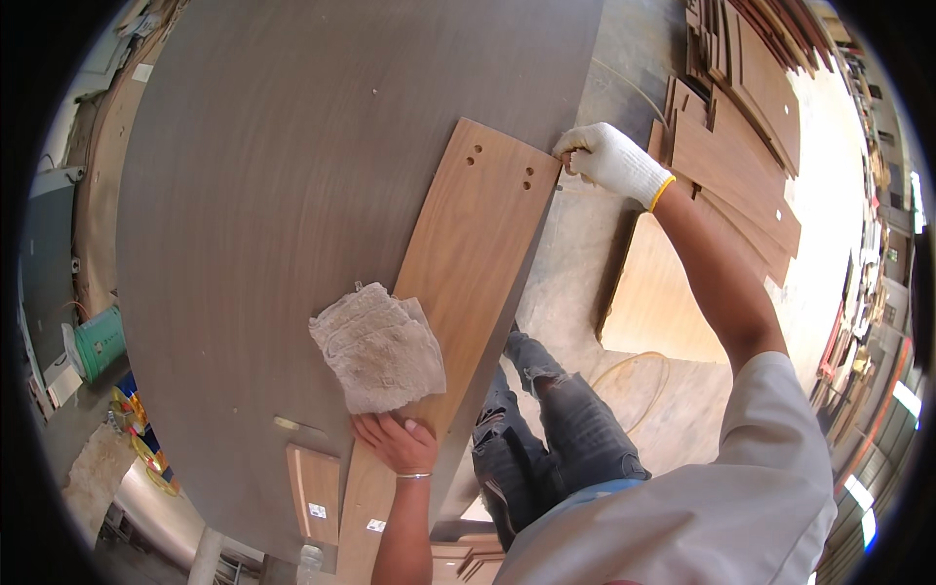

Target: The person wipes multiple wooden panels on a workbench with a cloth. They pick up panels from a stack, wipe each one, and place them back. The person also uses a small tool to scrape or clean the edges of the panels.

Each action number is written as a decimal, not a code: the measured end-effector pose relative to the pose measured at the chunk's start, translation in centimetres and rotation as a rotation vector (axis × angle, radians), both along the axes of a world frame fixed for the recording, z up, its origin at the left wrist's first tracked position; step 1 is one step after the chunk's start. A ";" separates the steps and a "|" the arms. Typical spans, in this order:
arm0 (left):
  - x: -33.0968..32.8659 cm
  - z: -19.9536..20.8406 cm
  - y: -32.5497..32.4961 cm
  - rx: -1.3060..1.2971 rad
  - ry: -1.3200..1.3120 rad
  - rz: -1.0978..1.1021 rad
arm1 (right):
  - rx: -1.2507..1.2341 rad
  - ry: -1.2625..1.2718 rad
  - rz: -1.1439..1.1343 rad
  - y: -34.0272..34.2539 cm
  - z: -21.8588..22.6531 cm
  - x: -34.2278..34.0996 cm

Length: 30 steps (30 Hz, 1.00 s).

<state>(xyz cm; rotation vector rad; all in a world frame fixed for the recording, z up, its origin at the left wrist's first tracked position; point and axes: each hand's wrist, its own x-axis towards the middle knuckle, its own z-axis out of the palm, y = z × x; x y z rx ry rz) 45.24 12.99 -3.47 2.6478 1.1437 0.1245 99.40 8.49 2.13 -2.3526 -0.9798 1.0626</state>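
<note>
A long brown wood-grain board (pixel 463 234) lies at a slant along the right edge of a large dark panel tabletop (pixel 244 224). Paired round holes show at its far end. My right hand (pixel 609 161), in a white knit glove with a yellow cuff, is closed on the board's far right corner. A crumpled, dusty whitish cloth (pixel 380 349) lies across the board's left edge. Right below it my bare left hand (pixel 398 444) rests on the board, fingers spread. Its fingertips meet the cloth's near edge, and whether they go under it is hidden.
A small wooden piece (pixel 314 492) with a white label lies left of the board, near a short light strip (pixel 297 425). A green bucket (pixel 97 343) stands beyond the table's left side. Stacked brown panels (pixel 731 161) and a pale panel (pixel 658 288) lie on the right.
</note>
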 end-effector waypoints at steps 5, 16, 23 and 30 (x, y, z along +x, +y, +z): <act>-0.2 -0.1 0.0 0.008 0.005 0.003 | 0.062 -0.074 0.138 -0.1 -0.5 0.7; 0.0 0.0 -0.1 0.013 0.013 0.003 | -0.089 -0.383 0.284 0.8 -0.3 -0.8; -0.2 -0.4 -0.2 0.035 0.024 0.014 | -0.197 -0.576 0.330 1.2 0.1 -2.9; -0.7 -1.2 -0.3 0.056 0.003 0.028 | -0.228 -0.479 0.243 1.8 1.9 -4.3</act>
